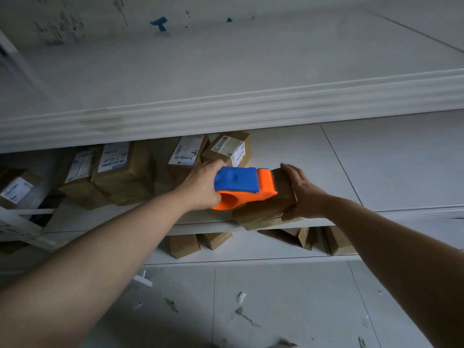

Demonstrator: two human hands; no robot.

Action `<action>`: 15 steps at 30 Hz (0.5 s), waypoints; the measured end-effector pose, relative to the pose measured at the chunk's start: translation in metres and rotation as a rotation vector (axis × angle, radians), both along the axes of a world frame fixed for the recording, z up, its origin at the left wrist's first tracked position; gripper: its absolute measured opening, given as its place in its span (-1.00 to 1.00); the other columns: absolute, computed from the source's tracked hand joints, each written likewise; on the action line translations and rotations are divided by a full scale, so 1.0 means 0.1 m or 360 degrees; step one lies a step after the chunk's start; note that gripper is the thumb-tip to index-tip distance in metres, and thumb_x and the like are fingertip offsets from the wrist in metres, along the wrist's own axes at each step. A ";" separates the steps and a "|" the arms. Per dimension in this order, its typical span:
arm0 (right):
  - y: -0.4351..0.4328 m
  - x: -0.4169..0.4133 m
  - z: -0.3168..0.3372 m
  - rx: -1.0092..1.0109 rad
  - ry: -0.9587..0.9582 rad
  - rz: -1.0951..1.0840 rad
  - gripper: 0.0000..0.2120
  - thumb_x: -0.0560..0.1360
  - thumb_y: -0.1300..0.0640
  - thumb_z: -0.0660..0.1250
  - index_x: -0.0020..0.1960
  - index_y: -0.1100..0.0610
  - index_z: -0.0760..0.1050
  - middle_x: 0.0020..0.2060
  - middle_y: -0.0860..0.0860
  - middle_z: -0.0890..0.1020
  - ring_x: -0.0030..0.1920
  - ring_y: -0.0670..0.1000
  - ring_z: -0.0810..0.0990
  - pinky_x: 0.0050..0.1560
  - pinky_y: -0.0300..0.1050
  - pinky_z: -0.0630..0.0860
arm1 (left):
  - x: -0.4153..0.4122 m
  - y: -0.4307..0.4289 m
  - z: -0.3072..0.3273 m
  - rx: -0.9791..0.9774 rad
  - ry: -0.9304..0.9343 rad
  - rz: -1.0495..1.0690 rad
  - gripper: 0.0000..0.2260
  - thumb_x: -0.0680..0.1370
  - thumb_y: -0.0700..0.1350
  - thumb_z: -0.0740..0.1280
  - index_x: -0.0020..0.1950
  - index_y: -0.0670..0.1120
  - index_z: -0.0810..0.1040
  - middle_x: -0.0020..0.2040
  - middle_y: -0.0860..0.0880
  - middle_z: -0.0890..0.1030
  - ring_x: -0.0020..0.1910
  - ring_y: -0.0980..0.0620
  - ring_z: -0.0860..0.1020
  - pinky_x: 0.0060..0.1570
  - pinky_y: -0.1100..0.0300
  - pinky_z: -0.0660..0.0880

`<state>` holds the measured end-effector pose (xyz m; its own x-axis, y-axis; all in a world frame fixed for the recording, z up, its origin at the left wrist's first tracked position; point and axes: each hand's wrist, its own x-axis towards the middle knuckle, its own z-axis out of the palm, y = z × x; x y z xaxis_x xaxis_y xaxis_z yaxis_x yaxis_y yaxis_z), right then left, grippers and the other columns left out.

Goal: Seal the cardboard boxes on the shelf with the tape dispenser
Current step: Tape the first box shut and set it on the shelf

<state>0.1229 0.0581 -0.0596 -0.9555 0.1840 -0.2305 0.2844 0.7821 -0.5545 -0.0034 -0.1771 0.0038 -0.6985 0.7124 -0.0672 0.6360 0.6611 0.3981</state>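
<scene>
— Where is the dispenser (243, 187) at this moment?
— In the left hand (200, 187). The fingers are closed round its back end, by the blue part. The orange front end lies on the top of a box (271, 209) and seems to touch it.
— And where does this box stand?
— At the front edge of the middle shelf (206, 228), turned a little, with one corner out over the edge.
— Is the right hand (305, 194) free?
— No, it grips the right end of the box. The fingers are bent over the far side and the thumb is on the near side.
— Are there other boxes?
— Yes. The labelled boxes (118, 172) lie further back on the same shelf, to the left, some of them tilted. The lower boxes (184, 244) stand one shelf below. On the floor (276, 297) I see small scraps.
</scene>
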 end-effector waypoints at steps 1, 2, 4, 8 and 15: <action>0.05 0.02 -0.04 0.0087 -0.0064 -0.0004 0.32 0.14 0.03 0.66 0.56 0.00 -0.23 0.53 -0.02 -0.09 0.52 0.18 0.08 0.47 0.15 0.16 | 0.04 0.09 -0.01 0.0030 -0.0018 0.0002 -0.53 0.32 -0.27 0.42 0.18 -0.02 0.42 0.02 0.01 0.49 -0.02 0.01 0.48 -0.13 0.20 0.35; 0.08 0.02 -0.05 0.0187 -0.0133 0.0002 0.34 0.13 -0.05 0.65 0.56 -0.01 -0.26 0.54 -0.01 -0.13 0.55 0.17 -0.07 0.49 0.27 0.01 | 0.06 0.17 -0.01 0.0054 -0.0030 0.0004 -0.51 0.32 -0.29 0.42 0.20 -0.01 0.42 0.04 0.00 0.49 -0.01 0.01 0.48 -0.12 0.20 0.36; 0.08 -0.02 0.00 0.0291 -0.0121 0.0044 0.39 0.09 -0.13 0.65 0.55 -0.02 -0.30 0.56 -0.01 -0.18 0.54 0.08 -0.28 0.46 0.32 -0.19 | 0.08 0.26 0.02 0.0043 -0.0034 -0.0011 -0.47 0.31 -0.30 0.41 0.23 0.02 0.40 0.07 0.00 0.48 0.00 -0.01 0.48 -0.11 0.18 0.38; -0.03 -0.12 0.01 0.0167 -0.0027 0.0105 0.39 0.13 -0.10 0.64 0.53 -0.01 -0.36 0.55 0.00 0.00 0.55 0.06 -0.08 0.51 0.21 -0.18 | 0.03 0.27 0.04 -0.0066 -0.0011 -0.0049 -0.40 0.30 -0.29 0.42 0.27 0.07 0.36 0.13 0.00 0.46 0.04 -0.02 0.47 -0.09 0.13 0.42; -0.03 -0.01 -0.14 0.0046 -0.0060 -0.0003 0.29 0.18 0.03 0.62 0.56 -0.01 -0.27 0.50 0.02 0.18 0.48 0.11 0.16 0.51 0.14 0.07 | 0.08 0.31 0.06 -0.0035 0.0033 -0.0108 -0.36 0.32 -0.31 0.43 0.33 0.04 0.36 0.16 0.04 0.45 0.09 0.02 0.44 0.01 0.15 0.37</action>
<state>0.1221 0.0554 -0.0734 -0.9458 0.1929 -0.2611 0.3062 0.7971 -0.5204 0.0042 -0.1460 0.0095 -0.6499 0.7568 -0.0693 0.6877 0.6245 0.3702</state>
